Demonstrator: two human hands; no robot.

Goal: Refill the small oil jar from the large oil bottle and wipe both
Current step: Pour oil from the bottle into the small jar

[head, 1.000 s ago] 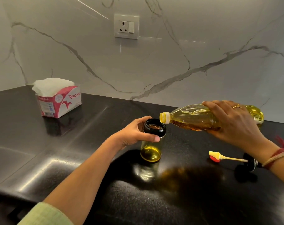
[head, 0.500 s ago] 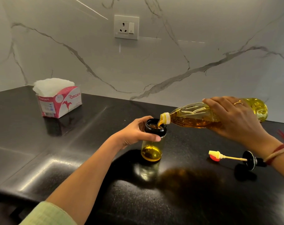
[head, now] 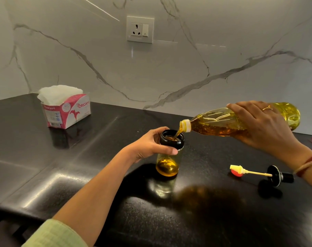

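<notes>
A small glass oil jar [head: 167,164] with a black collar stands upright on the black counter, a little golden oil in its bottom. My left hand [head: 148,145] grips it around the collar. My right hand [head: 264,127] holds the large clear oil bottle [head: 215,123] tilted almost flat, its yellow-white mouth just over the jar's opening. A thin stream of oil runs from the mouth into the jar.
The jar's black lid with its yellow brush stick [head: 255,173] lies on the counter to the right, beside a small red cap [head: 236,172]. A pink tissue box [head: 66,107] stands at the back left. A wall socket [head: 140,29] sits on the marble backsplash.
The bottle's base has risen and its mouth has dropped over the jar. Oil now flows into the jar. My left hand has stayed on the collar.
</notes>
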